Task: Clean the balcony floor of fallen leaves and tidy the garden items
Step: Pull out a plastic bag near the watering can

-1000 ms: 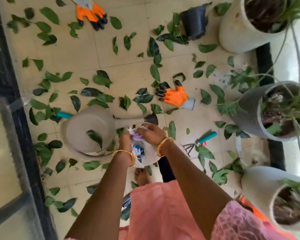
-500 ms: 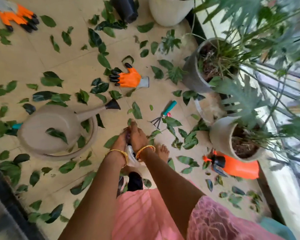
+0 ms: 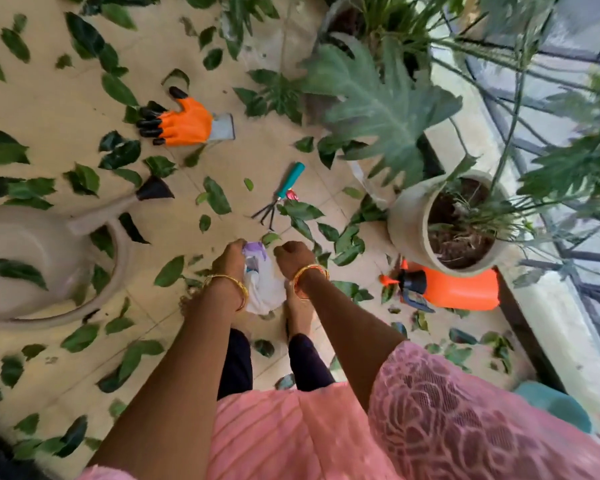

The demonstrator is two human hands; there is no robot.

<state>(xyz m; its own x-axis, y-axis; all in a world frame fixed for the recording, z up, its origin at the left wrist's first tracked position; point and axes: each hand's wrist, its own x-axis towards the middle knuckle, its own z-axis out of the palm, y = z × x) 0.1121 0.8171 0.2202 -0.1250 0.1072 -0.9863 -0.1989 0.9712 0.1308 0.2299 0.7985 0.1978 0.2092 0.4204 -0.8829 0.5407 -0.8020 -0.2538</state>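
Observation:
Both hands are in front of me above my feet, holding a crumpled white plastic bag (image 3: pixel 262 285) with purple and blue print. My left hand (image 3: pixel 230 259) grips the bag's top left. My right hand (image 3: pixel 293 258) is closed in a fist at its right side. Green fallen leaves (image 3: pixel 217 195) lie scattered all over the beige tiled floor. An orange glove with black fingertips (image 3: pixel 184 123) lies on the floor ahead. A small hand rake with a teal handle (image 3: pixel 281 194) lies to its right.
A beige watering can (image 3: pixel 39 258) lies at the left, its black spout tip pointing right. An orange spray bottle (image 3: pixel 458 289) lies by a white pot with soil (image 3: pixel 409 223). Large-leaved potted plants and a railing fill the right side. A teal object (image 3: pixel 551 403) sits at lower right.
The view has swung right and closer, bringing the plants and railing in and pushing the watering can to the left edge. My hands have moved slightly apart on the bag.

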